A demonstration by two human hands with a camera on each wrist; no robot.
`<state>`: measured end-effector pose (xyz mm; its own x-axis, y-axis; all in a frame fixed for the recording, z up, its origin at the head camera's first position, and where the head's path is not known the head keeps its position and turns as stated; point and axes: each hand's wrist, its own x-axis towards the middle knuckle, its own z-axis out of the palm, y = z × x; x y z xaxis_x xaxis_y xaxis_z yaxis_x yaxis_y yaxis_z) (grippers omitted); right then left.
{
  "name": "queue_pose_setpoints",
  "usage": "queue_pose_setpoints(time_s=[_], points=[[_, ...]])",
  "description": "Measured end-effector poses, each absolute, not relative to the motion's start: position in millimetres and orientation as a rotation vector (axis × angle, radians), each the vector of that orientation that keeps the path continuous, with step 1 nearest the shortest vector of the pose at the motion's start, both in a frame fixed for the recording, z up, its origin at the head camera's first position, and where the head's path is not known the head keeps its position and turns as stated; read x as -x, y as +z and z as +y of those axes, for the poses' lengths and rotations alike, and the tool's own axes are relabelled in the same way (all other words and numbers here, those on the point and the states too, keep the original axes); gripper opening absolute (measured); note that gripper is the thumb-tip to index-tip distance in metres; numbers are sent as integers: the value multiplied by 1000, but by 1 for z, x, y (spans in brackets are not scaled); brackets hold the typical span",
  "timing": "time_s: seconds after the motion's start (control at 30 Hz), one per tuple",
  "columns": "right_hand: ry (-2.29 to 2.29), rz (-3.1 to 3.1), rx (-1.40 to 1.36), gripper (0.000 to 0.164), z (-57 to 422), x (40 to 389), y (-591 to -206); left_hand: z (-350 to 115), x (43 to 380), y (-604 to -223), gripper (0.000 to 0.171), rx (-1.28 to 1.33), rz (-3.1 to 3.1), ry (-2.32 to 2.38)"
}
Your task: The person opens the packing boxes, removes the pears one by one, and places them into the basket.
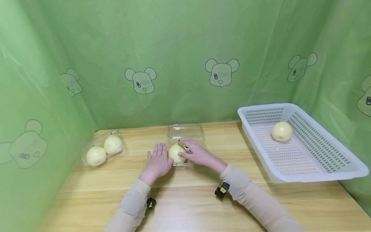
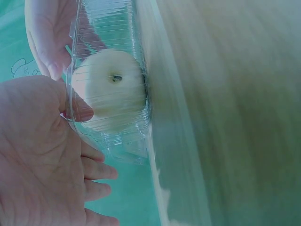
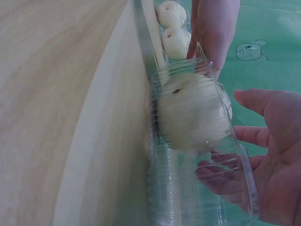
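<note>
A pale yellow pear (image 1: 175, 154) sits in the left part of a clear plastic clamshell box (image 1: 186, 129), whose lid stands raised at the back. My left hand (image 1: 157, 163) is at the box's left side, fingers straight, thumb over the rim beside the pear. From the right, my right hand (image 1: 200, 154) reaches over the box. In the right wrist view its fingers (image 3: 221, 176) lie loosely spread inside, and its thumb is apart from the pear (image 3: 193, 113). The left wrist view shows the pear's dimpled end (image 2: 115, 77) through the ribbed wall.
At the left of the wooden table (image 1: 185, 206), another clear box (image 1: 118, 151) holds two pears (image 1: 96, 156). A white perforated basket (image 1: 304, 178) stands on the right with one pear (image 1: 281, 131) in it. Green curtains (image 1: 179, 38) close off the back and both sides.
</note>
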<state>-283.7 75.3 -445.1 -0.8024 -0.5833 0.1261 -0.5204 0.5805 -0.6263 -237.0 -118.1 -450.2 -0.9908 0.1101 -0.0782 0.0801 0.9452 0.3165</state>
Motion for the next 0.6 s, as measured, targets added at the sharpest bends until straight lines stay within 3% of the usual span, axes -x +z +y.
queue_pose_setpoints(time_s=[0.6], points=[[-955, 2688, 874, 67, 60, 288, -453, -119, 237, -451, 70, -152, 3008, 471]])
